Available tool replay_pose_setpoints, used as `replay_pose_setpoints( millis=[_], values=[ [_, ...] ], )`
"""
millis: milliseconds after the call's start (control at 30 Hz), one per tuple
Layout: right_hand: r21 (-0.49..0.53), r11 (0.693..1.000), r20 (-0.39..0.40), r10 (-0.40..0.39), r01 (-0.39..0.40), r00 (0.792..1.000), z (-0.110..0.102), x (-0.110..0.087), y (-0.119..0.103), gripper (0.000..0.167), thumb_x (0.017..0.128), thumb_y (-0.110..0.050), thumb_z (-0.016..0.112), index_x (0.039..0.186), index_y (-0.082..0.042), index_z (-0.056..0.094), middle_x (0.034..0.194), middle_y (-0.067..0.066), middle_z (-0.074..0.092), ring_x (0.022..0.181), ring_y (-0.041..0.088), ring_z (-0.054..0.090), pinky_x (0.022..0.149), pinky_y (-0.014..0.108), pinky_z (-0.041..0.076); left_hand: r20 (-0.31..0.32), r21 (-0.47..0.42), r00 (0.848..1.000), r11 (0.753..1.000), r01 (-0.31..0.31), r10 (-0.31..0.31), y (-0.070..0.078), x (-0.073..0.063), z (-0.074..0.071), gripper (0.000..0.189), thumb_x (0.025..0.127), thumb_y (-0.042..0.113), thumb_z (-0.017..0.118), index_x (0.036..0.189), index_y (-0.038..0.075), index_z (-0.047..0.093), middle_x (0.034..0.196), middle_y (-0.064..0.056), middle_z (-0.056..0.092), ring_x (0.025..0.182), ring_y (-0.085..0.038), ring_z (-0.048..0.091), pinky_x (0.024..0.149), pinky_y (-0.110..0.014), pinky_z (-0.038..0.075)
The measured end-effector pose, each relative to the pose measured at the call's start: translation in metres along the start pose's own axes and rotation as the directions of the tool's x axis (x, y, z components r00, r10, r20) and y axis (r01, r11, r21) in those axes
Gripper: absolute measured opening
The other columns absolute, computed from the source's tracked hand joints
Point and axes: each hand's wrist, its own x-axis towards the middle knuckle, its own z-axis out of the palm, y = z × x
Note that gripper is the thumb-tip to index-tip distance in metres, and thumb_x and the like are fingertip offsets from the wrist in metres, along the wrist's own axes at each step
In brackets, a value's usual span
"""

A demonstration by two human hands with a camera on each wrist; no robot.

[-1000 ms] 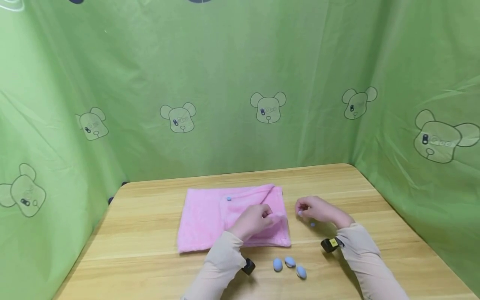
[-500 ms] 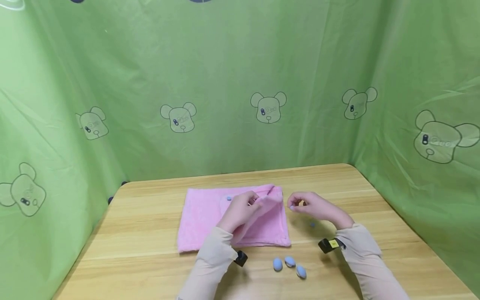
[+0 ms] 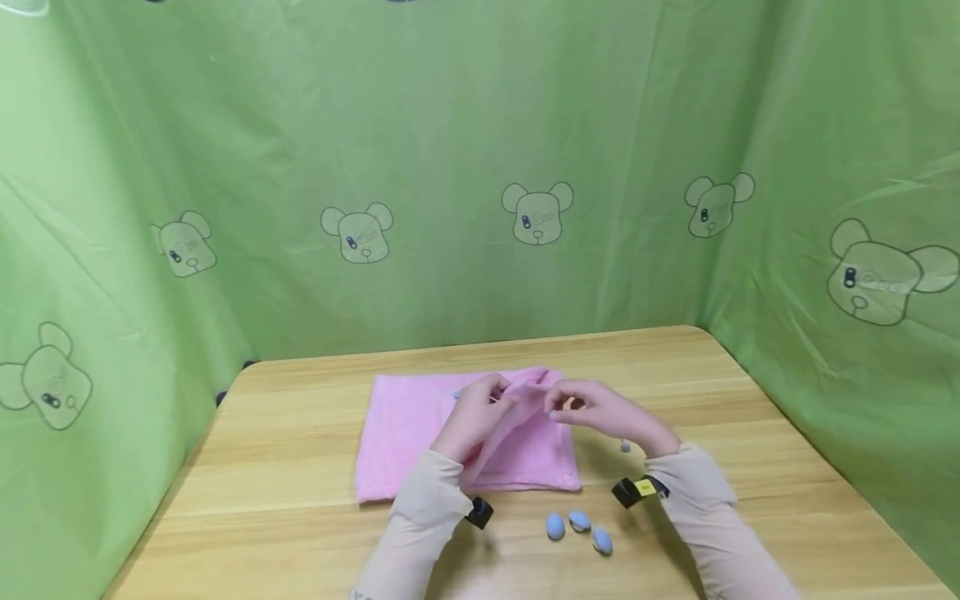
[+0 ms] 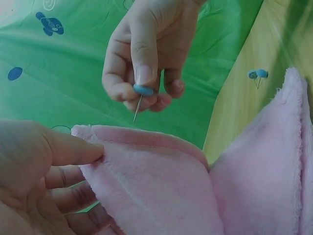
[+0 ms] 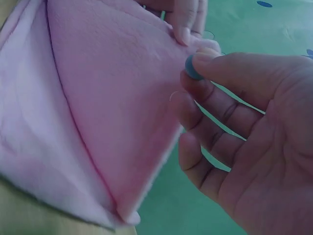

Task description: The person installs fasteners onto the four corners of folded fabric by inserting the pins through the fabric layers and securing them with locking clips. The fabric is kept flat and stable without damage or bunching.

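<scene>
A folded pink fleece cloth [image 3: 412, 433] lies mid-table. My left hand [image 3: 474, 414] pinches its raised upper corner between thumb and fingers. With thumb and fingertips my right hand [image 3: 600, 408] pinches a blue-headed pin [image 4: 143, 90], its bare needle pointing down, close by the lifted cloth edge in the left wrist view. From the right wrist view only the pin's blue head [image 5: 193, 67] shows, and the needle is hidden. A small blue piece [image 3: 457, 394] sits on the cloth, partly behind my left hand.
Beside the cloth, under my right forearm, rests a small blue-headed pin [image 3: 626, 447]. Three blue egg-shaped pieces [image 3: 555, 527] lie near the table's front. Green curtains [image 3: 450, 250] with bear outlines surround the wooden table [image 3: 285, 467].
My left hand has raised the cloth corner and folded it back, moving slightly left. My right hand, holding the pin, has moved left from the bare table to the raised corner.
</scene>
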Motion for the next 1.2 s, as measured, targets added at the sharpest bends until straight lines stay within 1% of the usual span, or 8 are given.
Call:
replay_pose_setpoints(
  millis=[100, 200, 367, 667, 800, 933, 1067, 1200],
  values=[
    [0.025, 1.0, 0.015, -0.007, 0.007, 1.0, 0.006, 0.007, -0.001, 0.013, 0.094, -0.016, 0.062, 0.104, -0.008, 0.065, 0.101, 0.01, 0.066, 0.09, 0.009, 0.058, 0.079, 0.029, 0.052, -0.001, -0.02, 1.0, 1.0, 0.019, -0.019, 0.001, -0.001, -0.002, 0.013, 0.094, 0.019, 0.062, 0.101, 0.009, 0.064, 0.099, -0.008, 0.07, 0.087, -0.017, 0.062, 0.076, -0.03, 0.052],
    [0.037, 0.999, 0.013, -0.014, 0.013, 1.0, 0.011, 0.011, -0.003, 0.015, 0.093, -0.014, 0.062, 0.105, -0.005, 0.065, 0.103, 0.011, 0.066, 0.09, 0.008, 0.058, 0.079, 0.028, 0.051, 0.006, -0.053, 0.999, 0.998, 0.045, -0.045, 0.003, -0.002, -0.003, 0.012, 0.094, 0.02, 0.062, 0.1, 0.01, 0.064, 0.097, -0.007, 0.069, 0.085, -0.016, 0.061, 0.074, -0.029, 0.051],
    [0.053, 0.998, -0.011, -0.036, 0.037, 0.999, 0.015, 0.012, -0.007, 0.013, 0.092, -0.012, 0.063, 0.104, -0.006, 0.065, 0.104, 0.012, 0.067, 0.091, 0.007, 0.058, 0.08, 0.028, 0.051, 0.026, -0.07, 0.996, 0.994, 0.085, -0.083, 0.005, -0.003, -0.003, 0.01, 0.094, 0.023, 0.062, 0.1, 0.015, 0.063, 0.093, -0.003, 0.068, 0.079, -0.013, 0.058, 0.07, -0.026, 0.05],
    [0.049, 0.999, -0.033, -0.02, 0.022, 0.999, 0.019, 0.014, -0.006, 0.012, 0.093, -0.013, 0.063, 0.102, -0.007, 0.065, 0.102, 0.008, 0.065, 0.089, 0.009, 0.057, 0.08, 0.029, 0.051, 0.045, -0.022, 0.996, 0.997, 0.072, -0.071, 0.005, -0.003, -0.002, 0.014, 0.094, 0.028, 0.062, 0.103, 0.018, 0.064, 0.098, -0.004, 0.07, 0.085, -0.014, 0.063, 0.074, -0.026, 0.051],
    [0.038, 0.999, -0.071, -0.025, 0.027, 0.997, 0.022, 0.016, -0.005, 0.01, 0.091, -0.013, 0.065, 0.101, -0.009, 0.066, 0.099, 0.006, 0.065, 0.086, 0.008, 0.056, 0.077, 0.026, 0.05, 0.05, -0.009, 0.998, 0.999, 0.048, -0.047, 0.004, -0.002, -0.001, 0.014, 0.095, 0.027, 0.061, 0.103, 0.017, 0.065, 0.097, -0.004, 0.071, 0.084, -0.014, 0.063, 0.074, -0.027, 0.051],
    [0.033, 0.999, -0.122, -0.018, 0.023, 0.992, 0.026, 0.018, -0.005, 0.011, 0.088, -0.01, 0.068, 0.099, -0.009, 0.066, 0.095, 0.007, 0.065, 0.082, 0.009, 0.055, 0.073, 0.024, 0.049, 0.044, -0.003, 0.999, 1.0, 0.02, -0.019, 0.005, -0.002, -0.001, 0.015, 0.096, 0.024, 0.06, 0.104, 0.013, 0.067, 0.099, -0.006, 0.072, 0.086, -0.015, 0.064, 0.077, -0.03, 0.052],
    [0.03, 1.0, -0.164, -0.002, 0.007, 0.986, 0.028, 0.019, -0.005, 0.016, 0.086, -0.008, 0.071, 0.1, -0.008, 0.063, 0.097, 0.009, 0.064, 0.082, 0.011, 0.055, 0.073, 0.024, 0.049, 0.043, 0.021, 0.999, 1.0, 0.011, -0.012, 0.007, -0.002, -0.002, 0.017, 0.096, 0.022, 0.06, 0.106, 0.01, 0.068, 0.101, -0.007, 0.073, 0.089, -0.018, 0.066, 0.079, -0.031, 0.053],
    [0.035, 0.999, -0.199, 0.004, 0.003, 0.98, 0.03, 0.02, -0.006, 0.025, 0.084, -0.007, 0.072, 0.106, -0.005, 0.059, 0.098, 0.011, 0.063, 0.085, 0.013, 0.056, 0.075, 0.025, 0.05, 0.046, 0.059, 0.999, 0.998, 0.004, -0.007, 0.009, -0.002, -0.002, 0.017, 0.095, 0.019, 0.06, 0.107, 0.009, 0.068, 0.103, -0.009, 0.072, 0.089, -0.019, 0.066, 0.08, -0.032, 0.053]
  ],
)
